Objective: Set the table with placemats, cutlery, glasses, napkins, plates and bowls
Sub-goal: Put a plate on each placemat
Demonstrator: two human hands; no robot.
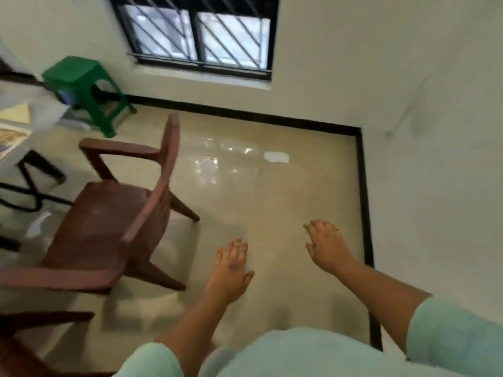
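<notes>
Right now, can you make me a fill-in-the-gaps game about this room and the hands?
1. Both the left hand and the right hand are open and hold ____.
2. The plastic stool under the window is coloured ____.
3. The brown armchair stands on the person's ____ side.
4. The floor is edged with a skirting strip coloured ____.

Missing words: nothing; green; left; black.

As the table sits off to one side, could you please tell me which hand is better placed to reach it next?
Probably the left hand: the table lies at the frame's left edge, beyond the brown chair. The right hand is nearer the wall. Both are empty.
</notes>
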